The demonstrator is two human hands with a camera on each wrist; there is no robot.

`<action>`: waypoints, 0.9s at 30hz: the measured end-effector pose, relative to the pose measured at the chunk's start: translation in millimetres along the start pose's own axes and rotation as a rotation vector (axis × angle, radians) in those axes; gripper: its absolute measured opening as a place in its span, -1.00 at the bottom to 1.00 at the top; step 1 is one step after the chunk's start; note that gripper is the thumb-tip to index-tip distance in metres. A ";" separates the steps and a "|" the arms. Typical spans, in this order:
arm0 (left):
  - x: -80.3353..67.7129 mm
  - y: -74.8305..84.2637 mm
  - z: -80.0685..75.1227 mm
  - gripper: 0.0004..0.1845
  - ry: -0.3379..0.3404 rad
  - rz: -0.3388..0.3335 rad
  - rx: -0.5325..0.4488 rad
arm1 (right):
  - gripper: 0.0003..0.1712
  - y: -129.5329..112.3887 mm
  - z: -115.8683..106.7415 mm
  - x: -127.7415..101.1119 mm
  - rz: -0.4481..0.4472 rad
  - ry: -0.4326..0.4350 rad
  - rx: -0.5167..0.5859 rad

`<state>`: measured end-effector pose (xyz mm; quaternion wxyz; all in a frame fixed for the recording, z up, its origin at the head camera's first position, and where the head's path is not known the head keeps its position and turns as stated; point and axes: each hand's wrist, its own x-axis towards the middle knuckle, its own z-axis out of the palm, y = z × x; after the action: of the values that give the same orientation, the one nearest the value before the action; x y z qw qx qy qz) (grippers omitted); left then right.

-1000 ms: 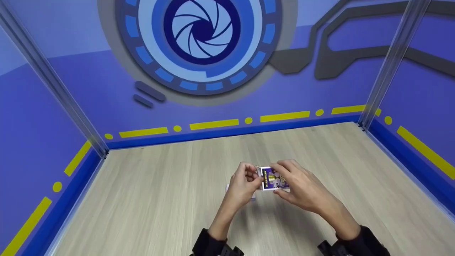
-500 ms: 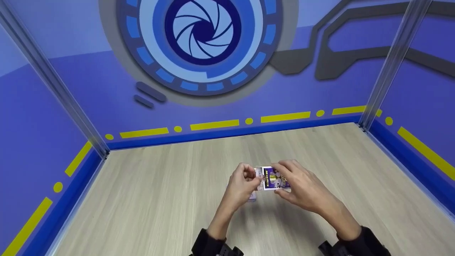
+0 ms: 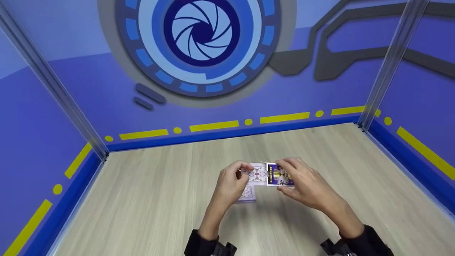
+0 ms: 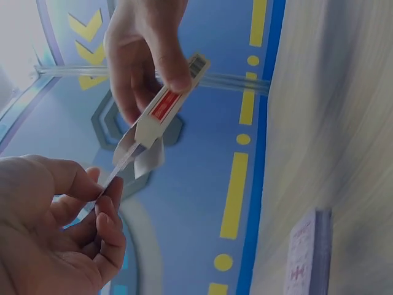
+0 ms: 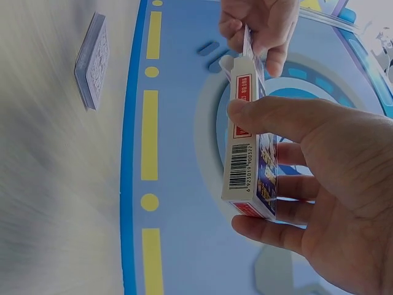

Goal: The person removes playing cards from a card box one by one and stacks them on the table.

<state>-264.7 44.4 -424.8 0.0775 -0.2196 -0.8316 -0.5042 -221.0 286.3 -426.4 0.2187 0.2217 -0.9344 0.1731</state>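
Observation:
In the head view my right hand holds a small purple-and-white playing-card box above the table. Thumb and fingers grip it from opposite sides, and the right wrist view shows its barcode side. The box's flap end is open and faces left. My left hand pinches the far end of a thin playing card, patterned on its back, that sticks partway out of the box. Whether it is one card or a few together I cannot tell. Below lies a stack of playing cards, partly hidden by the left hand.
The wood-grain tabletop extends around the hands. Blue printed panels with yellow dashes wall it in at the back and both sides, with metal posts at the corners.
My left hand has moved left, drawing the card farther out of the box. The right hand with the box has shifted slightly right. More of the card stack below now shows.

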 end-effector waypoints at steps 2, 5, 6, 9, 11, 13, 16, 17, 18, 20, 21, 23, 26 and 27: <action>-0.9 0.5 -2.2 -0.75 0.014 0.028 0.082 | -0.22 0.9 -0.2 0.2 0.000 0.003 -0.001; -2.6 -0.1 -3.8 -0.76 0.003 0.063 0.182 | -0.22 2.0 0.1 0.4 -0.004 0.006 0.002; -3.1 -0.5 -4.2 -0.76 -0.009 0.074 0.206 | -0.22 2.2 0.4 0.5 -0.007 0.007 0.002; -4.0 -2.2 -5.2 -0.74 -0.053 0.130 0.258 | -0.21 2.8 1.1 0.4 -0.014 0.010 0.000; -4.0 -3.8 -5.7 -0.74 -0.077 0.170 0.298 | -0.21 3.1 1.6 0.2 -0.018 0.009 -0.005; -4.1 -4.9 -6.3 -0.77 -0.099 0.203 0.343 | -0.21 3.0 1.9 0.0 -0.018 0.007 -0.007; -5.0 -5.6 -6.7 -0.77 -0.123 0.219 0.425 | -0.20 2.4 2.2 -0.1 -0.018 0.001 -0.012; -5.4 -5.4 -6.5 -0.72 -0.129 0.219 0.456 | -0.20 2.2 2.2 -0.1 -0.017 0.000 -0.013; -5.7 -5.0 -6.2 -0.67 -0.137 0.215 0.483 | -0.20 1.9 2.3 0.0 -0.017 -0.002 -0.015; -6.5 -4.5 -4.9 -0.60 -0.145 0.209 0.531 | -0.21 1.7 2.5 -0.6 -0.014 -0.006 -0.015; -6.8 -4.2 -4.1 -0.58 -0.144 0.208 0.547 | -0.21 1.5 2.4 -0.7 -0.013 -0.007 -0.015; -7.2 -3.7 -2.9 -0.56 -0.136 0.217 0.576 | -0.21 1.6 2.3 -0.9 -0.013 -0.007 -0.015; -7.2 -3.5 -1.5 -0.57 -0.109 0.260 0.598 | -0.21 1.8 1.7 -0.6 -0.020 0.002 -0.020; -7.1 -3.5 -1.3 -0.58 -0.102 0.279 0.603 | -0.21 1.7 1.6 -0.4 -0.023 0.005 -0.023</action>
<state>-260.0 39.9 -429.5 0.1656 -0.3236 -0.9080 -0.2083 -222.1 287.2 -428.3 0.2256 0.2294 -0.9332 0.1603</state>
